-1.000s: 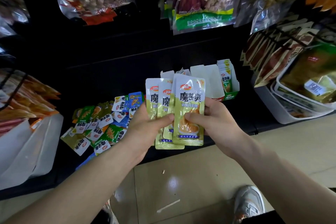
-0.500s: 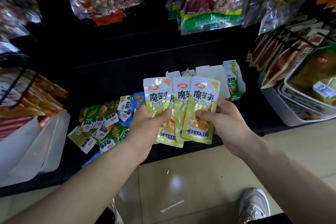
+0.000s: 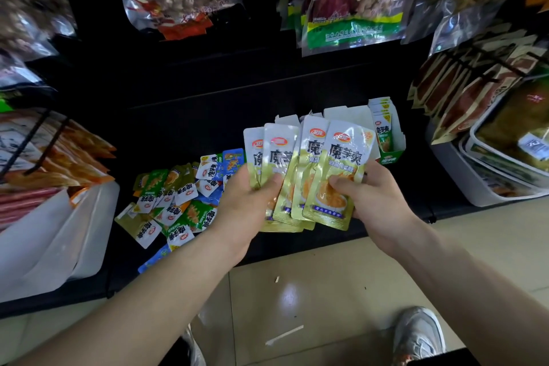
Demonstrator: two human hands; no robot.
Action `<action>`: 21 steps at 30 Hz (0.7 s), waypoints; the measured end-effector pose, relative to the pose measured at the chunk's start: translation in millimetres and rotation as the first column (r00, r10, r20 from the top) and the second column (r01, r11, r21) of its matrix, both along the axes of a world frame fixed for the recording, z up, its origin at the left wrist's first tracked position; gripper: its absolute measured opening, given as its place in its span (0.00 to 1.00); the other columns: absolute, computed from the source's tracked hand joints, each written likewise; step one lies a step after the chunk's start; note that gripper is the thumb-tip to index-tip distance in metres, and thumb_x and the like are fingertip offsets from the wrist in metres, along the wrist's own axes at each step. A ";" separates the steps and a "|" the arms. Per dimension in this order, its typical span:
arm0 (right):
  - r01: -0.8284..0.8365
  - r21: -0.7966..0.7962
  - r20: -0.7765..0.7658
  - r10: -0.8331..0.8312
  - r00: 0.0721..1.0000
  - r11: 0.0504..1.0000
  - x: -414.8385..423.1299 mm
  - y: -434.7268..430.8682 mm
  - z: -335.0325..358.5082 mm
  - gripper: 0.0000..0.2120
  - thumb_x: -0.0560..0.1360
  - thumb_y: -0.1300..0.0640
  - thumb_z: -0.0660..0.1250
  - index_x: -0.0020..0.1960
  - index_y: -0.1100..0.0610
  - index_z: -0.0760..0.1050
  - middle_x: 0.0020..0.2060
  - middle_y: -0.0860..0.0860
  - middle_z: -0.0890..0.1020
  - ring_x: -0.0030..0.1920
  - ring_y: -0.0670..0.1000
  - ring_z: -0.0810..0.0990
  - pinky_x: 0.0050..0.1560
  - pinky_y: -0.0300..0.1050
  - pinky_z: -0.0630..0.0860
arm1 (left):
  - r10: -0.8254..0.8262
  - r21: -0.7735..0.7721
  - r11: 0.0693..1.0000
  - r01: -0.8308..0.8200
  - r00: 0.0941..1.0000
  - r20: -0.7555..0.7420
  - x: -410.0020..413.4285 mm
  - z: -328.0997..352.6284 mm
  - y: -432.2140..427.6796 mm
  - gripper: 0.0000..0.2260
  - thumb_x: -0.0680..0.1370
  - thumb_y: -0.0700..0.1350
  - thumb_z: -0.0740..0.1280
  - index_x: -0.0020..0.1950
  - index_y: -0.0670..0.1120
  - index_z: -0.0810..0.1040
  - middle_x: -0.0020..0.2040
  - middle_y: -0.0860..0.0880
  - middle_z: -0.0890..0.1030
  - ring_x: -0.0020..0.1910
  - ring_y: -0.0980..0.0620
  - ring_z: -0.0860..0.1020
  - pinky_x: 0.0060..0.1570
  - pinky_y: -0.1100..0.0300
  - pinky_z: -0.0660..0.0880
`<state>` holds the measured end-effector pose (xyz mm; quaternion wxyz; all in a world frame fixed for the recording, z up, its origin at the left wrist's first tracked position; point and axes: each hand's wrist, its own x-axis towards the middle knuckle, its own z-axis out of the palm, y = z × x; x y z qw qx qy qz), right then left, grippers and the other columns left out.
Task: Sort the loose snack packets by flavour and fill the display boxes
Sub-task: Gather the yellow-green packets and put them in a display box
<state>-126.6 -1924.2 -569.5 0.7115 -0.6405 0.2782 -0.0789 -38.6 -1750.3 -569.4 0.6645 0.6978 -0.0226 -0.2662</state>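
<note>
I hold a fan of several yellow-green snack packets [image 3: 309,175] in front of the black shelf. My left hand [image 3: 249,211] grips the left part of the fan, thumb on the fronts. The front packet on the right is pinched by my right hand [image 3: 374,199]. A loose pile of green, blue and yellow packets [image 3: 175,199] lies on the shelf to the left. Behind the fan stand white display boxes [image 3: 347,113]; the green-fronted box [image 3: 392,155] at their right holds upright green packets.
Large nut bags [image 3: 353,0] hang above the shelf. White bins [image 3: 59,235] with orange packs sit at the left; trays and hanging brown packs [image 3: 475,92] crowd the right. Below is a tiled floor with my shoe [image 3: 419,333].
The stack has spread into a wider fan. My right hand has drawn the front packet to the right and tilted it. Both hands sit slightly higher and to the right.
</note>
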 end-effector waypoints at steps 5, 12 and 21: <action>0.013 0.035 -0.023 -0.012 1.000 0.999 0.2 0.2 -2.0 0.10 0.77 0.66 0.69 0.56 0.56 0.79 0.48 0.52 0.87 0.49 0.55 0.87 0.59 0.63 0.79 | -0.034 -0.006 0.999 0.034 0.999 0.023 1.3 -4.3 2.2 0.22 0.78 0.51 0.73 0.69 0.50 0.72 0.66 0.54 0.79 0.68 0.53 0.75 0.70 0.49 0.69; 0.006 0.099 -0.014 -0.005 1.000 0.995 1.1 0.1 0.9 0.06 0.77 0.67 0.69 0.53 0.60 0.80 0.45 0.54 0.88 0.46 0.56 0.88 0.50 0.58 0.83 | -0.061 0.032 0.998 0.060 0.997 0.039 2.4 -6.1 1.3 0.24 0.80 0.49 0.70 0.73 0.46 0.69 0.72 0.49 0.74 0.72 0.49 0.71 0.73 0.44 0.65; 0.009 0.018 -0.046 -0.008 0.999 1.000 0.1 -6.6 0.1 0.09 0.77 0.62 0.70 0.57 0.56 0.79 0.47 0.51 0.88 0.48 0.53 0.87 0.56 0.61 0.81 | 0.001 0.047 0.999 -0.006 0.994 0.112 -1.9 -9.2 -12.0 0.09 0.82 0.47 0.67 0.61 0.56 0.77 0.54 0.64 0.83 0.57 0.65 0.78 0.56 0.61 0.72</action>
